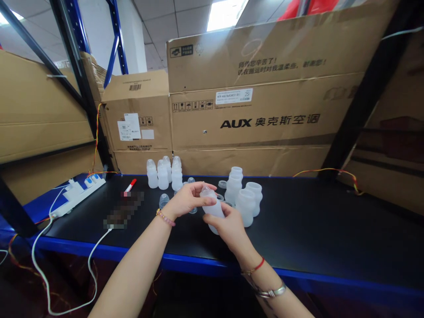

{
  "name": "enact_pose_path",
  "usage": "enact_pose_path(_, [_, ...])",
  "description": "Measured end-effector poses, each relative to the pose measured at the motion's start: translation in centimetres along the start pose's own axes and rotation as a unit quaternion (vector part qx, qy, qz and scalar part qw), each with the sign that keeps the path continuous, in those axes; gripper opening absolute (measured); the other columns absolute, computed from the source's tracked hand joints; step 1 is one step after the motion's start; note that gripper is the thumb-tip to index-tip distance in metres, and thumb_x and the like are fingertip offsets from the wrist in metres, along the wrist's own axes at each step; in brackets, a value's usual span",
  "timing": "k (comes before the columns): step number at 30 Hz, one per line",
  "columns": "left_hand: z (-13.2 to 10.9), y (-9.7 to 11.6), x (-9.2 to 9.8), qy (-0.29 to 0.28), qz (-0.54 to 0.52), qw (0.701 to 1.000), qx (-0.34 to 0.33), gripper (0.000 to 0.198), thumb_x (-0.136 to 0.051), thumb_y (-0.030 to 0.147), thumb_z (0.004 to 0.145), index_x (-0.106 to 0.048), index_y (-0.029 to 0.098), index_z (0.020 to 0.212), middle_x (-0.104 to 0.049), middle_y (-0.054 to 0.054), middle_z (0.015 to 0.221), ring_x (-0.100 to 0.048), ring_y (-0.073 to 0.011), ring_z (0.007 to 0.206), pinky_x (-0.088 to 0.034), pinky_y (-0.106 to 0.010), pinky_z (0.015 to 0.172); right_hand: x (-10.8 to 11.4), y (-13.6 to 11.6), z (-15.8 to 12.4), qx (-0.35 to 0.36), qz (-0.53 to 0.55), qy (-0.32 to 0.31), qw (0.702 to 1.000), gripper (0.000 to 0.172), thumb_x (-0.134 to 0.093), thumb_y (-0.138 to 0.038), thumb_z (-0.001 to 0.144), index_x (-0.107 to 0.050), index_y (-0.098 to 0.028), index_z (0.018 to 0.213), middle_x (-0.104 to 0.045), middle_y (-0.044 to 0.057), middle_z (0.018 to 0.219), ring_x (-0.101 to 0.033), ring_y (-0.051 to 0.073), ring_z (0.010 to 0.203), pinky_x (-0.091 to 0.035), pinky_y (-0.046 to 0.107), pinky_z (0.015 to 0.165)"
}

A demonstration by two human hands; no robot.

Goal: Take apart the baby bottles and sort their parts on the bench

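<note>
A frosted white bottle (214,210) hangs tilted between both hands above the black shelf. My left hand (188,198) has its fingers closed round the clear top of this bottle. Lower down, my right hand (228,223) grips the bottle's body. Beyond my left hand stand several capped bottles (162,174) in a group. Open-topped bottles (245,206) stand to the right of my hands. A clear cap (164,201) lies left of my left wrist, and a ring (222,183) sits behind the held bottle. Other small parts are partly hidden by my hands.
Large cardboard panels (281,101) rise behind the black shelf (314,229). At the left are a white power strip (79,196), a red and white marker (130,187) and a blurred dark object (124,212) with a white cable (91,256). A blue edge runs along the front.
</note>
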State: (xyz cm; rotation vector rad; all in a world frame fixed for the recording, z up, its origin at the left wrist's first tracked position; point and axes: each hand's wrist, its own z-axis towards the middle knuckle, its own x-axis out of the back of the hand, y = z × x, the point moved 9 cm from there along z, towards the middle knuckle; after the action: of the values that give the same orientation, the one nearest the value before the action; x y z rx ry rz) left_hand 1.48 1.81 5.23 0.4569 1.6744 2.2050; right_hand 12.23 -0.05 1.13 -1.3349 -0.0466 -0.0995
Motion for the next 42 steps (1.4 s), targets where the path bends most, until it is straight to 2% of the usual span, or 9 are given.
enact_pose_path(4, [0.1,0.1,0.6,0.077,0.112,0.99,-0.025,0.05,-0.087,0.046,0.06,-0.059,0.017,0.09,-0.054,0.004,0.075,-0.049,-0.01,0.067,-0.039,-0.023,0.062,-0.1,0.7,0.0,-0.03,0.018,-0.011,0.999,0.025,-0.069,-0.024,0.051,-0.067,-0.015,0.073,-0.056,-0.003,0.056,-0.045,0.012,0.052,-0.035,0.025,0.048])
enact_pose_path(7, [0.0,0.1,0.6,0.09,0.15,0.984,-0.024,0.049,-0.085,0.048,0.062,-0.055,0.018,0.087,-0.049,0.006,0.071,-0.044,-0.0093,0.064,-0.036,-0.023,0.058,-0.1,0.7,-0.1,-0.036,0.009,-0.009,0.999,0.024,-0.071,-0.025,0.051,-0.067,-0.015,0.073,-0.057,-0.003,0.057,-0.045,0.011,0.052,-0.035,0.025,0.049])
enact_pose_path(9, [0.0,0.2,0.2,0.056,0.124,0.99,-0.02,0.049,-0.084,0.047,0.065,-0.058,0.018,0.094,-0.054,0.004,0.077,-0.049,-0.0107,0.069,-0.04,-0.023,0.063,0.0,0.6,-0.1,-0.042,0.015,-0.008,0.999,0.026,-0.072,-0.026,0.051,-0.069,-0.015,0.075,-0.056,-0.003,0.056,-0.044,0.011,0.052,-0.034,0.025,0.049])
enact_pose_path(13, [-0.3,0.6,-0.8,-0.03,0.019,0.999,-0.017,0.057,-0.085,0.037,0.066,-0.063,0.017,0.114,-0.066,-0.006,0.108,-0.061,-0.0193,0.1,-0.046,-0.032,0.092,0.3,0.5,-0.1,-0.039,0.042,0.007,0.998,0.031,-0.075,-0.031,0.052,-0.071,-0.013,0.077,-0.059,-0.002,0.059,-0.046,0.012,0.055,-0.037,0.027,0.053])
enact_pose_path(16, [-0.3,0.5,-0.7,-0.04,-0.012,0.999,-0.008,0.062,-0.087,0.031,0.064,-0.065,0.018,0.12,-0.067,-0.01,0.117,-0.062,-0.024,0.111,-0.043,-0.038,0.101,0.5,0.5,0.0,-0.028,0.039,0.012,0.999,0.034,-0.078,-0.034,0.052,-0.072,-0.012,0.077,-0.062,0.0,0.062,-0.049,0.014,0.057,-0.038,0.028,0.055])
enact_pose_path(21, [0.1,-0.1,-0.1,0.01,0.015,1.0,-0.017,0.064,-0.089,0.029,0.062,-0.065,0.017,0.119,-0.068,-0.009,0.108,-0.065,-0.0216,0.1,-0.049,-0.037,0.094,0.4,0.9,0.1,-0.029,0.017,0.015,0.999,0.031,-0.078,-0.035,0.054,-0.072,-0.012,0.075,-0.062,0.001,0.061,-0.05,0.015,0.058,-0.039,0.028,0.055])
enact_pose_path(25, [0.1,0.3,-0.4,0.03,0.052,0.997,-0.045,0.062,-0.086,0.032,0.066,-0.062,0.018,0.121,-0.066,-0.006,0.102,-0.063,-0.0175,0.09,-0.051,-0.032,0.083,0.4,0.7,0.1,-0.012,-0.023,0.017,1.0,0.034,-0.075,-0.037,0.059,-0.074,-0.013,0.082,-0.065,0.002,0.066,-0.054,0.018,0.062,-0.042,0.031,0.059])
enact_pose_path(31, [-0.1,0.7,0.4,0.089,0.131,0.985,-0.063,0.044,-0.082,0.035,0.069,-0.062,0.017,0.104,-0.064,-0.004,0.1,-0.06,-0.015,0.083,-0.05,-0.028,0.074,1.5,-0.6,-0.1,0.08,-0.171,0.092,0.978,0.033,-0.072,-0.041,0.064,-0.075,-0.015,0.084,-0.066,0.01,0.085,-0.059,0.029,0.087,-0.046,0.04,0.077])
enact_pose_path(42, [-0.5,1.4,1.0,0.146,0.166,0.971,-0.096,0.046,-0.078,0.038,0.074,-0.061,0.018,0.112,-0.064,-0.004,0.096,-0.061,-0.016,0.084,-0.049,-0.027,0.073,1.8,-1.1,-1.1,0.123,-0.221,0.177,0.951,0.043,-0.072,-0.038,0.062,-0.075,-0.016,0.1,-0.064,0.013,0.097,-0.057,0.031,0.098,-0.045,0.045,0.089])
